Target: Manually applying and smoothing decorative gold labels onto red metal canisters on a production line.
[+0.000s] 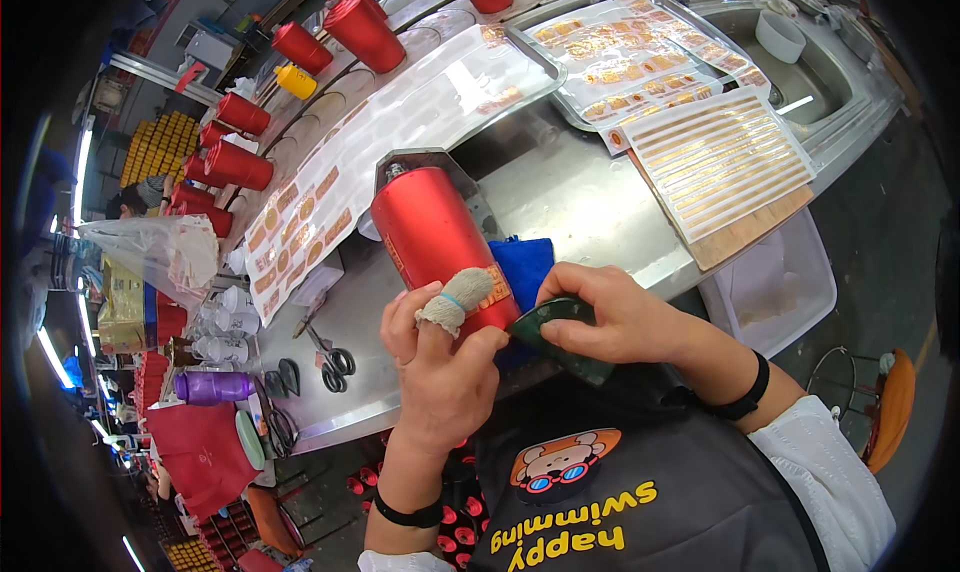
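Observation:
A red metal bottle (430,227) lies tilted in a metal cradle (440,160), its near end toward me. Gold decals mark its side, one of them under my fingers. My left hand (440,372) grips the bottle's near end, with a beige cloth finger cover (457,300) held by a blue band on one finger, pressing on the surface. In my right hand (615,322), thumb and fingers are closed on a dark green scraper (560,334), its tip by the bottle's lower rim. A blue cloth (523,265) sits beside the bottle, partly hidden.
Decal sheets (330,187) spread over the steel table; a striped gold sheet (718,162) rests on a board at right. Scissors (335,367) lie left. A sink (800,72) with a white bowl is far right, a white bin (775,282) below. More red bottles (365,34) stand behind.

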A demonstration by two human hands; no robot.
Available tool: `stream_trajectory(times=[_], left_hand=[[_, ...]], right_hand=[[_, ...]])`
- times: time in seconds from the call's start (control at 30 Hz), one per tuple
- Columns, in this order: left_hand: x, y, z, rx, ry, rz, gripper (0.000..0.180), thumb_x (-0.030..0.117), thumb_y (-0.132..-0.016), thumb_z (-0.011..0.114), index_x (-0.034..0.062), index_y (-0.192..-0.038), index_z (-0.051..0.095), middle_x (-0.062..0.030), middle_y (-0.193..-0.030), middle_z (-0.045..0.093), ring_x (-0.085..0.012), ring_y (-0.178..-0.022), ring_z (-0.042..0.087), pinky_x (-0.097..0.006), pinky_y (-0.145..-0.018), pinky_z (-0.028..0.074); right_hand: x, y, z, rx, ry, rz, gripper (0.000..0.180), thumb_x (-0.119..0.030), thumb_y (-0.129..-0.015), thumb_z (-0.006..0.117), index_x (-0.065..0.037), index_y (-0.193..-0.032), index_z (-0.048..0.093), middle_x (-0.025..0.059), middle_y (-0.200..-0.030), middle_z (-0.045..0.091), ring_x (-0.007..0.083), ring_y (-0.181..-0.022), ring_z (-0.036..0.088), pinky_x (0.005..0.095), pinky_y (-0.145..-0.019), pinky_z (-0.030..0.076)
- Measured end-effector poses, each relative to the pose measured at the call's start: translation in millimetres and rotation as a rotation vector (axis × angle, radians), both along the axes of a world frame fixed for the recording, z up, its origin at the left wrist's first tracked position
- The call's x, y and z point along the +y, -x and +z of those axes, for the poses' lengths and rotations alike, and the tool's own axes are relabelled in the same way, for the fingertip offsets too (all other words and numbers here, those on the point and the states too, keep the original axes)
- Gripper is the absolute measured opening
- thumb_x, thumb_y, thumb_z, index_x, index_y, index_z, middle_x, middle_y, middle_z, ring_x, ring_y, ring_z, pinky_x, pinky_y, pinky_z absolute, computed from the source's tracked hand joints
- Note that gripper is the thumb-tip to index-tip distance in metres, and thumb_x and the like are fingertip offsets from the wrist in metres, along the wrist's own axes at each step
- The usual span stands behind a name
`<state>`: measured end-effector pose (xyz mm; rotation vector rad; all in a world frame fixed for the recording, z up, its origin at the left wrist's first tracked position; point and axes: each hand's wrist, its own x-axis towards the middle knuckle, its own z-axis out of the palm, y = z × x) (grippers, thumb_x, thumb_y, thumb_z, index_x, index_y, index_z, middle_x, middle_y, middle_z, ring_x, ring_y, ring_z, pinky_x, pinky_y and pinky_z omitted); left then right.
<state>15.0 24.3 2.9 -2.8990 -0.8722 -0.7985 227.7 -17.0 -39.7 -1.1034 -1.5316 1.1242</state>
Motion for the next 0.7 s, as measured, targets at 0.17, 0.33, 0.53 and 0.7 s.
stream_trajectory(times=[0.17,0.33,0.53,0.7], left_hand=[[2,4,-4,-0.112,0.128,0.002,0.02,-0.001,-0.065,0.062,0.0104,-0.081,0.064,-0.0162,-0.119,0.056,-0.0371,-0.116,0.043,-0.05,-0.099,0.032],[-7,0,-10,-0.347,0.273,0.116,0.017,0.002,-0.075,0.06,0.0046,-0.092,0.059,-0.0227,-0.131,0.05,-0.0365,-0.12,0.04,-0.045,-0.102,0.028],[-10,1,-23,-0.389,0.28,0.168,0.03,0.009,-0.078,0.062,0.0048,-0.106,0.053,-0.0264,-0.135,0.044,-0.0375,-0.123,0.039,-0.047,-0.105,0.021],[-11,-1,-29,-0.411,0.297,0.192,0.032,0.011,-0.079,0.061,0.0052,-0.109,0.052,-0.027,-0.137,0.041,-0.0385,-0.125,0.037,-0.048,-0.106,0.019]], right_hand=[[1,0,1,-0.001,0.021,0.023,0.024,-0.02,-0.081,0.064,-0.001,-0.095,0.058,0.0151,-0.074,0.061,0.027,-0.065,0.059,0.0358,-0.059,0.045],[3,2,1,-0.021,-0.01,0.021,0.024,-0.019,-0.081,0.064,-0.001,-0.096,0.058,0.0158,-0.075,0.061,0.0269,-0.066,0.059,0.0351,-0.061,0.046],[5,3,4,0.011,0.053,0.054,0.025,-0.02,-0.081,0.065,-0.002,-0.096,0.058,0.0146,-0.075,0.062,0.0237,-0.065,0.059,0.034,-0.06,0.046],[5,4,1,-0.004,0.013,0.032,0.025,-0.02,-0.081,0.066,-0.001,-0.096,0.058,0.0134,-0.075,0.061,0.0208,-0.063,0.057,0.0328,-0.059,0.045]])
